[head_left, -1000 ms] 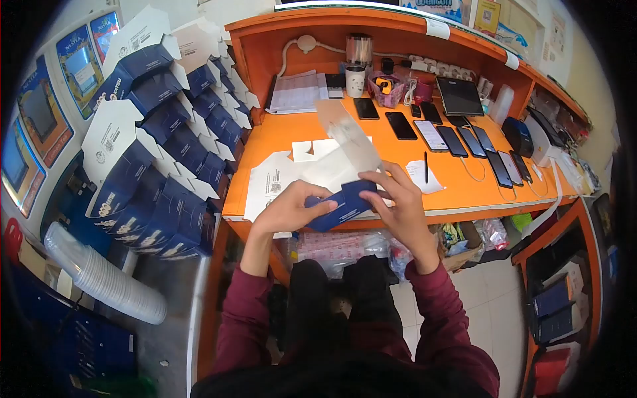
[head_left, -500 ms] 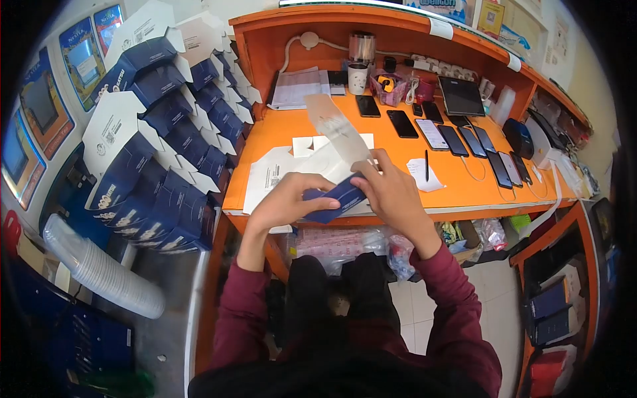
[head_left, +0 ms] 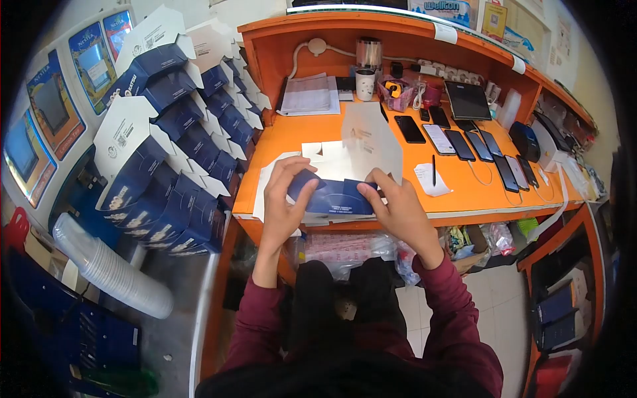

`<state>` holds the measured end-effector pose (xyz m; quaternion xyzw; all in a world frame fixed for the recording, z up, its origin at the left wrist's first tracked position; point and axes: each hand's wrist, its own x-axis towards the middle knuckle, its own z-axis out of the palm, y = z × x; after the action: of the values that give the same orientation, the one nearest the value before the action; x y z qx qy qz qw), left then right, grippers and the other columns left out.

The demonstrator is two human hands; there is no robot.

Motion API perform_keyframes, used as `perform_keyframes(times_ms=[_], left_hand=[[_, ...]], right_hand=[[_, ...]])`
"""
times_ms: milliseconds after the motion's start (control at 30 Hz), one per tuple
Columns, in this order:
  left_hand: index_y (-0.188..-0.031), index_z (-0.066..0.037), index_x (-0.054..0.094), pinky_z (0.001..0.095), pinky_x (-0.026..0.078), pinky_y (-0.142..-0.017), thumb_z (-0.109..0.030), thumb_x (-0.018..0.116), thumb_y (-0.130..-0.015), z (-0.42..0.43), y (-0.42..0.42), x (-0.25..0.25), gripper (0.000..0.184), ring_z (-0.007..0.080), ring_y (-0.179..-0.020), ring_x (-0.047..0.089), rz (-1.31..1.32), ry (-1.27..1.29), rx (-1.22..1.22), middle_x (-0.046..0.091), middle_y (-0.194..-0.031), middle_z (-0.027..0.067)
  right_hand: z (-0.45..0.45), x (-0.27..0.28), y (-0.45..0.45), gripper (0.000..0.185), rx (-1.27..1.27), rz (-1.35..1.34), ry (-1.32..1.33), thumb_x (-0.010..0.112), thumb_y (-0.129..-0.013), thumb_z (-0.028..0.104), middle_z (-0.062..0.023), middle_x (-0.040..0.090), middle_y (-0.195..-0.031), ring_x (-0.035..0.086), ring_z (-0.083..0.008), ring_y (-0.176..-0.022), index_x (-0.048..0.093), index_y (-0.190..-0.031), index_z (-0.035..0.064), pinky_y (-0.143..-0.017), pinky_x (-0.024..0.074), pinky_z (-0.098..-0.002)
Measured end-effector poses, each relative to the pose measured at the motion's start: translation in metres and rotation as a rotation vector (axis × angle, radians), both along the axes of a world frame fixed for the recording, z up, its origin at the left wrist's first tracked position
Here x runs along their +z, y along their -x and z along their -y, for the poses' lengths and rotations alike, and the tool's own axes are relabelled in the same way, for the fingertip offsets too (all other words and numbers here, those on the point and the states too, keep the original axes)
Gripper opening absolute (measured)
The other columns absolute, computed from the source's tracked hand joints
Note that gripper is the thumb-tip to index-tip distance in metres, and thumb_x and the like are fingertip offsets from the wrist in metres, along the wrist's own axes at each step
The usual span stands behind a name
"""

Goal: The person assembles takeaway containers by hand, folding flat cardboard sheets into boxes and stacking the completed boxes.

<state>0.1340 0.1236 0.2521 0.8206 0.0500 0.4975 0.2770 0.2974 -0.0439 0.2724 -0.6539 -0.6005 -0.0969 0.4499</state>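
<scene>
My left hand (head_left: 284, 202) grips the left end of a partly folded food carton (head_left: 340, 198), thumb in front and fingers behind. The right end is pinched by my right hand (head_left: 403, 209), its thumb on the front face. The carton is dark blue outside with small white print, and its white inner flap rises at the back. It is held level above the front edge of the orange desk. White flat carton blanks (head_left: 260, 199) lie on the desk behind and left of it, partly hidden.
Stacked blue-and-white cartons (head_left: 192, 132) stand at left, above nested clear plastic cups (head_left: 126, 278). Several phones (head_left: 458, 144) with cables lie on the desk's right side, near a pen (head_left: 434, 171) on paper. A white cup (head_left: 365, 85) and papers (head_left: 308, 95) sit at the back.
The carton has turned from a tilted, edge-on pose to level, its blue front facing me. Its white flap swung right, and my hands moved apart to its two ends.
</scene>
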Motion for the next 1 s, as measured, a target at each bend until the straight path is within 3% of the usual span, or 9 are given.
perform_keyframes(times_ms=[233,367,400,500,567,667,767,833,1000], left_hand=[[-0.135,-0.007,0.058,0.0438,0.039,-0.102,-0.010,0.065,-0.093,0.025,0.008,0.029,0.043,0.0340,-0.116,0.053,-0.225,-0.285,-0.092,0.060,-0.127,0.0126],[-0.135,-0.005,0.061,0.0372,0.044,-0.082,-0.014,0.065,-0.090,0.050,0.026,0.057,0.045,0.0239,-0.091,0.058,-0.172,-0.474,0.071,0.067,-0.113,0.0061],[-0.133,-0.006,0.064,0.0356,0.044,-0.077,-0.012,0.064,-0.089,0.057,0.031,0.059,0.044,0.0213,-0.086,0.059,-0.139,-0.559,0.150,0.069,-0.108,0.0043],[-0.120,-0.007,0.073,0.0336,0.041,-0.062,-0.006,0.064,-0.080,0.063,0.048,0.086,0.041,0.0162,-0.068,0.057,0.038,-0.749,0.433,0.069,-0.087,-0.0002],[-0.116,-0.009,0.077,0.0352,0.039,-0.060,-0.002,0.064,-0.078,0.035,0.073,0.102,0.041,0.0177,-0.064,0.055,0.116,-0.873,0.667,0.066,-0.078,0.0002],[-0.123,-0.016,0.074,0.0361,0.041,-0.064,-0.001,0.064,-0.080,-0.019,0.116,0.140,0.046,0.0190,-0.063,0.054,0.144,-0.983,1.122,0.060,-0.071,0.0000],[-0.124,-0.021,0.074,0.0364,0.042,-0.074,-0.010,0.066,-0.090,-0.077,0.169,0.161,0.037,0.0189,-0.078,0.065,0.023,-0.885,1.320,0.074,-0.084,0.0043],[-0.124,-0.019,0.074,0.0366,0.043,-0.075,-0.017,0.067,-0.094,-0.089,0.189,0.162,0.031,0.0229,-0.078,0.066,-0.242,-0.692,1.348,0.073,-0.082,0.0091],[-0.125,-0.021,0.073,0.0376,0.044,-0.074,-0.020,0.065,-0.097,-0.100,0.202,0.169,0.029,0.0281,-0.075,0.065,-0.182,-0.675,1.194,0.070,-0.079,0.0124]], right_hand=[[0.011,0.010,0.011,0.010,0.062,-0.056,-0.094,0.066,-0.096,0.009,-0.0181,0.067,-0.090,0.068,-0.0348,-0.077,0.065,-0.103,0.0018,-0.067,0.0531,-0.0384],[-0.003,0.019,0.029,0.021,0.103,-0.004,-0.322,0.063,-0.096,0.002,-0.0171,0.069,-0.094,0.070,-0.0317,-0.080,0.068,-0.116,0.0036,-0.069,0.0534,-0.0363],[0.006,0.029,0.030,0.034,0.130,-0.026,-0.096,0.060,-0.098,0.004,-0.0233,0.066,-0.121,0.067,-0.0371,-0.110,0.062,-0.132,0.0047,-0.089,0.0533,-0.0382],[-0.009,0.034,0.042,0.046,0.139,0.181,-0.271,0.055,-0.102,0.011,-0.0298,0.040,-0.154,0.040,-0.0451,-0.143,0.048,-0.147,0.0056,-0.114,0.0372,-0.0476],[-0.016,0.031,0.040,0.055,0.201,0.165,-0.271,0.053,-0.105,0.024,-0.0278,0.015,-0.167,0.012,-0.0491,-0.154,0.037,-0.154,0.0070,-0.122,0.0158,-0.0574],[-0.027,0.028,0.036,0.056,0.248,0.186,-0.395,0.055,-0.104,0.029,-0.0274,0.018,-0.166,0.013,-0.0499,-0.154,0.039,-0.153,0.0074,-0.122,0.0162,-0.0589],[-0.025,0.011,0.028,0.055,0.216,0.165,-0.312,0.055,-0.103,0.028,-0.0267,0.022,-0.164,0.014,-0.0489,-0.154,0.040,-0.152,0.0076,-0.122,0.0171,-0.0582],[-0.024,0.000,0.022,0.053,0.199,0.136,-0.266,0.055,-0.103,0.028,-0.0260,0.025,-0.162,0.016,-0.0482,-0.153,0.042,-0.151,0.0075,-0.122,0.0180,-0.0575],[-0.026,-0.014,0.010,0.049,0.139,0.115,-0.199,0.056,-0.103,0.026,-0.0237,0.032,-0.159,0.022,-0.0470,-0.151,0.046,-0.147,0.0071,-0.121,0.0220,-0.0561]])
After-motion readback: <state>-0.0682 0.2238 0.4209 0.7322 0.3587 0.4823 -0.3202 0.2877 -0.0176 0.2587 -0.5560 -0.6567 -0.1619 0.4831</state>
